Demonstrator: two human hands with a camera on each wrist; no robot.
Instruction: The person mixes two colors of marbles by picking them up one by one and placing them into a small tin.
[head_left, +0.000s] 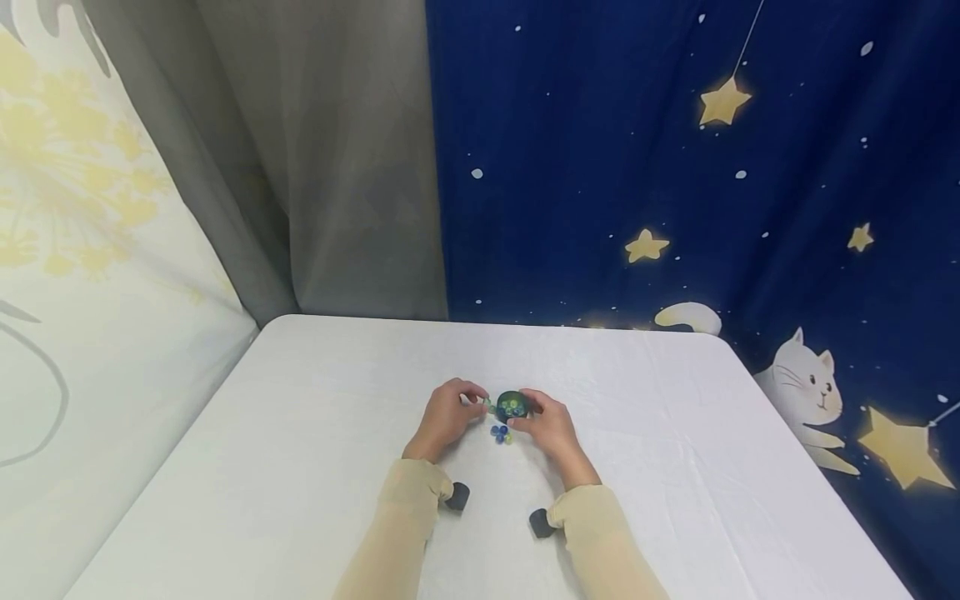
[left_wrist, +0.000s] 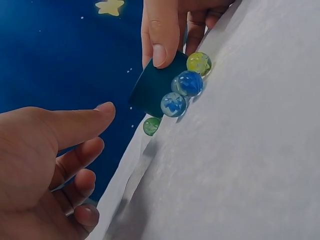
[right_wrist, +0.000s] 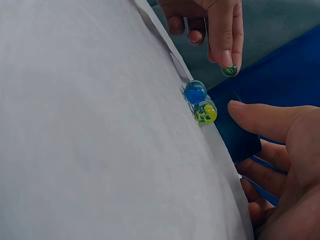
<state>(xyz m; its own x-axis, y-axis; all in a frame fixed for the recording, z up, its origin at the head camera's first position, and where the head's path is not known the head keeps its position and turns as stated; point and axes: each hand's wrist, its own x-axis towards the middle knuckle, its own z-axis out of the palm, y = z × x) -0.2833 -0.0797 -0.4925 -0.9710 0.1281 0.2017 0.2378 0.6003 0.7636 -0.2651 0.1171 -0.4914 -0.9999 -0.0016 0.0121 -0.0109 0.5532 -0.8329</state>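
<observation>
My right hand (head_left: 553,427) holds a small dark teal cup (right_wrist: 239,132), thumb on one side and fingers round the other. Seen from above, the cup (head_left: 513,397) has several green, yellow and blue marbles inside. Left of it, my left hand (head_left: 450,411) pinches a green glass marble (right_wrist: 229,71) between thumb and index fingertips; its other fingers are loosely bent. Another green marble (left_wrist: 151,126) lies by the cup, on the left hand's side. In front of the cup, blue marbles (left_wrist: 188,83) and a yellow marble (left_wrist: 199,63) cluster on the cloth.
A white cloth (head_left: 300,467) covers the table, with its far edge (head_left: 480,322) before grey and navy curtains (head_left: 555,167). A patterned white curtain (head_left: 90,250) hangs at the left. Dark wrist mounts (head_left: 457,497) stick out from both sleeves.
</observation>
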